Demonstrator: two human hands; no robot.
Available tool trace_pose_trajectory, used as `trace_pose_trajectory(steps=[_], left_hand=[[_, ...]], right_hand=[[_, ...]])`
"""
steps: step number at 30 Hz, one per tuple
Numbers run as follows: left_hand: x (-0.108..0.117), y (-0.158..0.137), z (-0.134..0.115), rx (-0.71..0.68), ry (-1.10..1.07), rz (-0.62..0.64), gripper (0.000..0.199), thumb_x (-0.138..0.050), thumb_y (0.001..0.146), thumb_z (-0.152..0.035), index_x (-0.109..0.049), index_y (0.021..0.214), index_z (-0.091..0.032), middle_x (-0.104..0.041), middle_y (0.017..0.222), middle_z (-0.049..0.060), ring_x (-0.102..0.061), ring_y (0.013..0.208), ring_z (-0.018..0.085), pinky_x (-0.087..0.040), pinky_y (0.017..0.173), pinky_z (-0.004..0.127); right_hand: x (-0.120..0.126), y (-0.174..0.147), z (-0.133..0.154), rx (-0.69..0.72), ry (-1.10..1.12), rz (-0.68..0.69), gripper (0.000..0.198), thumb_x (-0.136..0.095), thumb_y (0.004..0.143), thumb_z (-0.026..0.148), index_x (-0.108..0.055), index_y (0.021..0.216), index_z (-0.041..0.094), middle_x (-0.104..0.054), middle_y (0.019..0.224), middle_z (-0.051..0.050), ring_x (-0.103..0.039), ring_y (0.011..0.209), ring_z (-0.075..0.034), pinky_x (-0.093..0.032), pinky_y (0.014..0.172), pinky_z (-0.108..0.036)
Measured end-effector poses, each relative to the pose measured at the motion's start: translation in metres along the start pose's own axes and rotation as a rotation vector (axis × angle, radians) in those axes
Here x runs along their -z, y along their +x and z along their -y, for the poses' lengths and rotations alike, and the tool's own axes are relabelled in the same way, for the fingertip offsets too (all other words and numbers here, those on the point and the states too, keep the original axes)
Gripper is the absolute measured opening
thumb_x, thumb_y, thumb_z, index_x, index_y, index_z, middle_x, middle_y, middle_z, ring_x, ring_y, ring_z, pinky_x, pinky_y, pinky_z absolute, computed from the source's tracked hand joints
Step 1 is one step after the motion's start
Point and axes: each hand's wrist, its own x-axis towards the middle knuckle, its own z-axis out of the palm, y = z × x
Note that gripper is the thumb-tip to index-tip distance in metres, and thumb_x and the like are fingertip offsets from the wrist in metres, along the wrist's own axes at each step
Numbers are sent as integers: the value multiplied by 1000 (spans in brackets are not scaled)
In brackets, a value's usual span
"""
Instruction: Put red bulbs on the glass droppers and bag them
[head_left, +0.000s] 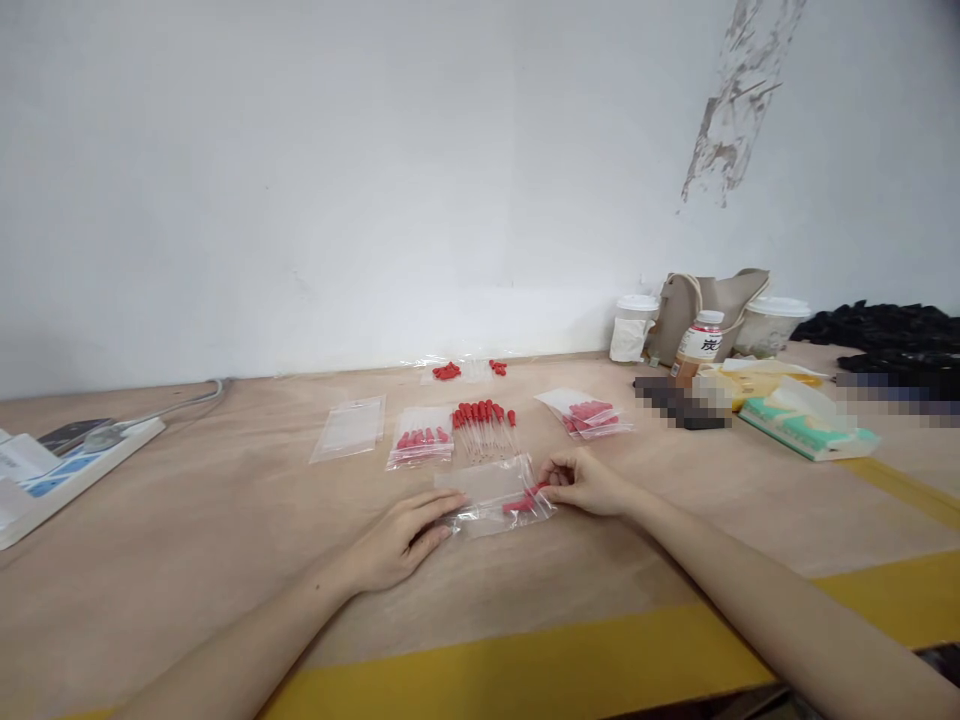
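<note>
A clear zip bag [484,488] lies flat on the brown paper-covered table, with a few red-bulbed droppers [517,506] at its right end. My left hand [405,540] holds the bag's left edge, fingers stretched over it and thumb at the lower corner. At the right end, my right hand [581,482] pinches a red dropper bulb [538,489]; its tip is hidden by the plastic. Just beyond the bag, several loose droppers [484,425] lie side by side, red bulbs away from me. Filled bags rest left [421,438] and right [589,415] of them.
Flat clear bags [349,428] lie at left. Small red bulbs [447,371] sit in plastic by the wall. A power strip [82,475] is far left. At right stand a bottle [697,350], lidded cups [634,328], a grey bag [679,310] and a tissue pack [806,425].
</note>
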Motion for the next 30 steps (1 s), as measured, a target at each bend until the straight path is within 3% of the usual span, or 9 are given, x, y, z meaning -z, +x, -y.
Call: trace_pose_trajectory(steps=[7, 14, 17, 22, 27, 30], left_hand=[[1, 1, -2, -9, 3, 17, 38, -37, 90, -26, -39, 128, -30, -45, 130, 1, -42, 116, 18, -35, 98, 37], [0, 1, -1, 0, 18, 21, 37, -37, 90, -26, -40, 127, -31, -44, 130, 0, -41, 118, 18, -34, 99, 37], [1, 2, -1, -5, 22, 19, 37, -37, 90, -26, -41, 127, -30, -45, 130, 0, -42, 117, 18, -35, 99, 37], [0, 2, 0, -30, 21, 16, 37, -36, 90, -25, -42, 126, -30, -45, 129, 1, -42, 117, 19, -35, 98, 38], [-1, 1, 2, -26, 20, -27, 37, -39, 89, -25, -44, 125, -29, -37, 135, 1, -35, 123, 20, -32, 101, 38], [-2, 1, 3, -34, 4, -23, 36, -39, 89, -25, -46, 124, -29, -43, 131, 2, -40, 119, 20, -35, 99, 38]], right_hand=[[-8, 5, -5, -26, -110, -221, 20, -60, 68, 35, -61, 69, 15, -53, 55, 1, -42, 48, -8, -31, 44, -20], [-10, 0, 5, 131, -75, -46, 14, -53, 74, 25, -63, 80, 17, -56, 63, 1, -47, 55, -9, -36, 52, -20], [-15, 2, 5, 128, -10, -55, 15, -53, 73, 24, -62, 83, 15, -58, 69, -1, -49, 60, -10, -39, 56, -21], [-18, 8, 0, 75, -51, -62, 13, -56, 72, 26, -61, 73, 14, -49, 59, 2, -41, 52, -8, -33, 48, -19], [-15, 8, 6, 147, -67, -14, 17, -52, 75, 25, -67, 76, 16, -53, 68, -1, -47, 59, -10, -38, 54, -20], [-13, 6, 6, 202, -61, 39, 20, -51, 78, 27, -69, 81, 18, -56, 75, -3, -51, 69, -12, -41, 62, -22]])
